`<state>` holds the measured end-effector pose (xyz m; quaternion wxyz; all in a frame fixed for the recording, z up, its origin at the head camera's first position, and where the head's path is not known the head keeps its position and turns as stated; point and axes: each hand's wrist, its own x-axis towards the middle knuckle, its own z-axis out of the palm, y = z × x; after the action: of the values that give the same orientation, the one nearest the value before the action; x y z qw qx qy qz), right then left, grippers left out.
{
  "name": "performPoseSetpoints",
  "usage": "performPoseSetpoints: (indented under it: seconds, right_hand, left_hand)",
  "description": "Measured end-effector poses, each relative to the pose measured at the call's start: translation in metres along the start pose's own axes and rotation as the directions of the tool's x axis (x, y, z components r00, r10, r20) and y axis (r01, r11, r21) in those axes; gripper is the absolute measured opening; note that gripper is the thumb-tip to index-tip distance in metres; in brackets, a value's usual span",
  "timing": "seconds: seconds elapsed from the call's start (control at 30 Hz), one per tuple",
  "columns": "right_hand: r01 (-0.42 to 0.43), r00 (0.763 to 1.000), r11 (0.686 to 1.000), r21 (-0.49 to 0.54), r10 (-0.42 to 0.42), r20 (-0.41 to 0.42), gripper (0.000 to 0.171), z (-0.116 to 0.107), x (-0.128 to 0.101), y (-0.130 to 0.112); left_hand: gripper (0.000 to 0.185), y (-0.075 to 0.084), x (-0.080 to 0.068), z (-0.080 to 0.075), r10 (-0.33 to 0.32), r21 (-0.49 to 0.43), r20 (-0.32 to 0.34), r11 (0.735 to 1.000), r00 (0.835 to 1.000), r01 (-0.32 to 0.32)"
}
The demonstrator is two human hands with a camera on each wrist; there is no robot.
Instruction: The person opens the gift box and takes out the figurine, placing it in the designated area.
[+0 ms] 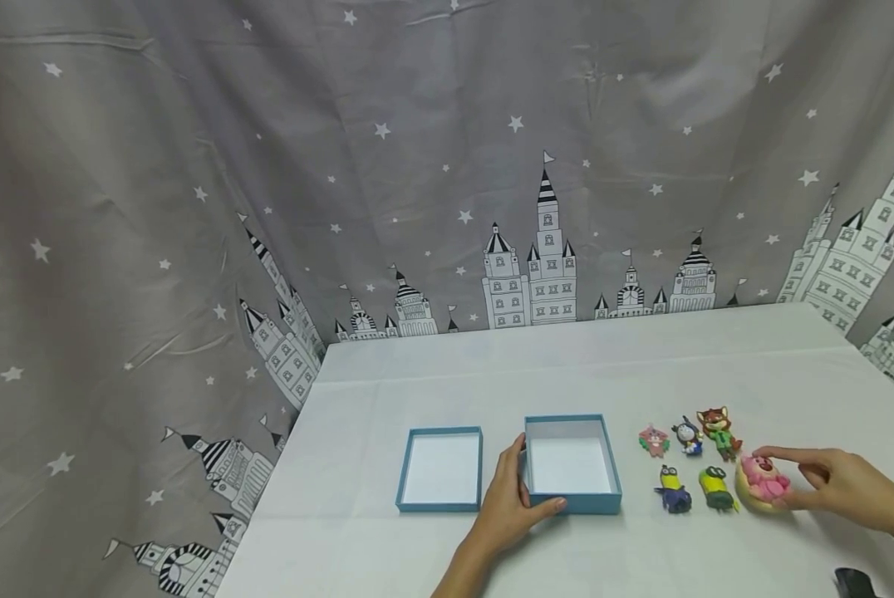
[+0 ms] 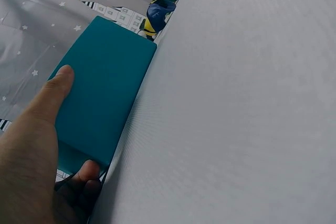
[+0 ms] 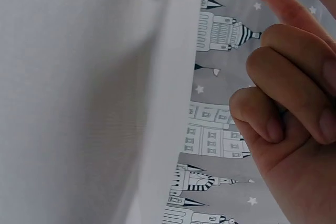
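My left hand (image 1: pixel 508 502) grips the near left corner of a blue open box (image 1: pixel 610 502), thumb on the front wall and fingers along the left side. The left wrist view shows the box's teal wall (image 2: pixel 105 87) between thumb and fingers. At the right, my right hand (image 1: pixel 843 490) pinches a pink bear figurine (image 1: pixel 763 479) on a round yellow base, between index finger and thumb. The other fingers of the right hand (image 3: pixel 294 93) are curled in. Just left of the bear lies a green-and-yellow minion figurine (image 1: pixel 717 488).
Left of the box lies a blue-rimmed lid (image 1: pixel 439 507), its white inside up. A purple-clad minion (image 1: pixel 673 490), a fox figurine (image 1: pixel 719 432), a blue-and-white figurine (image 1: pixel 688 437) and a small pink figurine (image 1: pixel 654 441) lie on the white table (image 1: pixel 387 382). A black object (image 1: pixel 854 583) shows at the near right.
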<state>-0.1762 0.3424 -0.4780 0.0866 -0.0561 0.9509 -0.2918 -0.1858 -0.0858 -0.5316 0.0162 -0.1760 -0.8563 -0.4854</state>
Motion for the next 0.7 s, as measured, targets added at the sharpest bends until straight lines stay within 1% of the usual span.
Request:
performPoseSetpoints:
  seconds: [0.17,0.23,0.3,0.4,0.7]
  right_hand:
    - [0.044,0.999,0.999,0.023,-0.044,-0.003,0.067,0.005,0.000,0.005]
    - [0.074,0.997,0.997,0.037,-0.074,-0.008,0.065,0.006,0.000,0.008]
    - [0.085,0.996,0.995,0.045,-0.085,-0.007,0.064,0.008,0.000,0.009]
    - [0.081,0.997,0.996,0.042,-0.081,-0.007,0.066,0.009,0.001,0.011]
    - [0.057,0.998,0.997,0.050,-0.057,0.008,0.067,0.009,0.003,0.013]
  left_hand:
    - [0.099,0.000,0.000,0.001,0.012,0.008,-0.003,1.000,1.000,-0.012]
    - [0.099,0.000,0.000,0.001,0.005,0.011,0.000,1.000,1.000,-0.005]
    - [0.100,0.000,0.000,0.001,-0.005,0.018,0.003,1.000,1.000,0.005]
    - [0.100,0.001,0.000,0.000,-0.015,0.024,0.004,1.000,1.000,0.015]
    - [0.099,0.002,-0.001,-0.001,-0.006,0.005,0.002,1.000,1.000,0.006]
